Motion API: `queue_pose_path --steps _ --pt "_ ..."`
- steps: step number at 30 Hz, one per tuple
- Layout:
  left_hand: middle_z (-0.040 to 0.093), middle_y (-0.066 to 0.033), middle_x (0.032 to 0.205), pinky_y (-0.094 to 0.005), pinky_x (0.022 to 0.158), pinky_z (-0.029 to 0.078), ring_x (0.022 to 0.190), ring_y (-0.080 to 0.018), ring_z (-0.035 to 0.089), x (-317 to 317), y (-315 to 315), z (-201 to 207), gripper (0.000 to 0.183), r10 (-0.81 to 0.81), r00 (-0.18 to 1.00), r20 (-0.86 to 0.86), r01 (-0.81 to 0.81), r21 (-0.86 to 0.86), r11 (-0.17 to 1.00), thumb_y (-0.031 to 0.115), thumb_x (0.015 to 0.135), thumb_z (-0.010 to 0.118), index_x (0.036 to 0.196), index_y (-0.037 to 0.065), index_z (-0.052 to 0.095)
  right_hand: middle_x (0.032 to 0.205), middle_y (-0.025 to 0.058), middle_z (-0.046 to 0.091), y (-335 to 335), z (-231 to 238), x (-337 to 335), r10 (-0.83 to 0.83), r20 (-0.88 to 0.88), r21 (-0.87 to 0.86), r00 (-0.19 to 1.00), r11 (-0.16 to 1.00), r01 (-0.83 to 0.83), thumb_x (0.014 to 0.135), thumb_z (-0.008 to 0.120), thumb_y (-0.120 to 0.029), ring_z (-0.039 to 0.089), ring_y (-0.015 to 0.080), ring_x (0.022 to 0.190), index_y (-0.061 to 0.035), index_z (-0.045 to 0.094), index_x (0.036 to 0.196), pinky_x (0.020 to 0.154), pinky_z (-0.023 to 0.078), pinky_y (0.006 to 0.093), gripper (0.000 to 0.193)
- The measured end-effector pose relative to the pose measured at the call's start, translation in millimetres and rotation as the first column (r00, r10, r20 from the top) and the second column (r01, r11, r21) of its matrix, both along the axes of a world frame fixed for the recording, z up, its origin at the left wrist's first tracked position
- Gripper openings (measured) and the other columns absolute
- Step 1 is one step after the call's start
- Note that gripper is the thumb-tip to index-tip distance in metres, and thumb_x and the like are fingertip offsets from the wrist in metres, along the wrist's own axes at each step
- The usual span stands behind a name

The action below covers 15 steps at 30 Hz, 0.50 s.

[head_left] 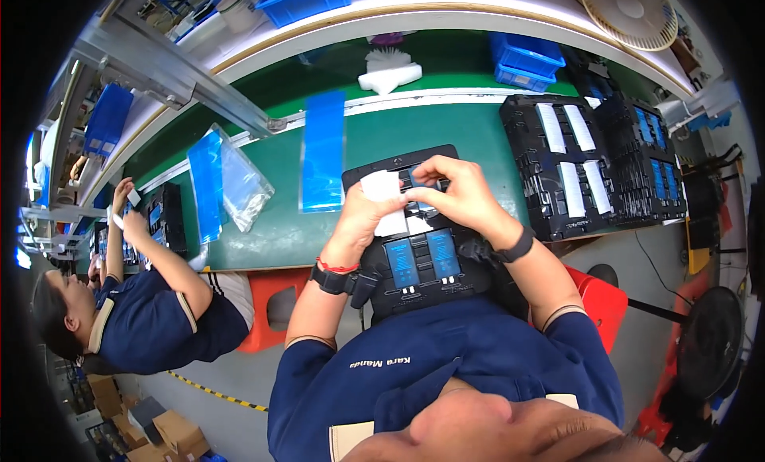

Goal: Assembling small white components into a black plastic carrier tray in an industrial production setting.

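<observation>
A black plastic tray [434,153] lies in front of my body, partly over the table's near edge. In its near half sit two flat blue battery packs [401,261] with white tabs on their near ends. My left hand [360,217] is closed on a white paper strip [378,186] above the tray's far half. Close beside it, my right hand [462,193] has its fingers bent in a pinch; anything between them is too small to make out. The two thumbs nearly meet. My hands and the paper partly cover the far slots.
Stacked black trays [550,171] with white strips stand at the right. Blue film sheets [323,155] and a clear plastic bag [245,183] lie on the green table [279,239]. Blue bins [526,60] stand behind. At the left, a co-worker [151,319] handles similar trays.
</observation>
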<state>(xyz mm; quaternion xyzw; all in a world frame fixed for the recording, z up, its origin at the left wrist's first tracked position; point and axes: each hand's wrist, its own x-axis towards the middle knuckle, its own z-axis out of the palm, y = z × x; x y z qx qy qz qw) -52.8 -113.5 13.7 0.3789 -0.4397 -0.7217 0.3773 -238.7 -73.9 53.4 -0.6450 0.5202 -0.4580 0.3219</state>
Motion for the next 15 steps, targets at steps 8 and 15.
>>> queue_pose_path --steps 8,15 --pt "0.064 -0.0037 0.089 -0.0272 0.073 0.052 0.082 -0.0124 0.062 22.1 0.1 4.3 0.036 -0.072 0.996 0.045 0.073 -0.018 0.997 0.002 0.066 0.080 0.097 0.002 0.061 0.060 0.0041 0.061 -21.8 -36.3 18.3 0.114 0.184 0.198 0.976 0.969 -0.151 0.072 0.075 -0.012 0.055 0.0061 0.056 0.0005 0.064 0.069 0.051 0.044 0.0231 0.017" --pt "0.065 -0.0040 0.082 -0.0292 0.068 0.050 0.076 -0.0141 0.062 53.0 -51.0 -0.5 0.022 -0.032 0.875 0.484 0.213 -0.325 0.922 0.005 0.072 0.073 0.092 0.003 0.063 0.068 0.0020 0.063 -30.4 -61.9 2.8 0.108 0.381 0.367 0.918 0.894 -0.257 0.075 0.069 0.001 0.057 0.0051 0.061 0.0009 0.062 0.076 0.056 0.046 0.0197 0.007"
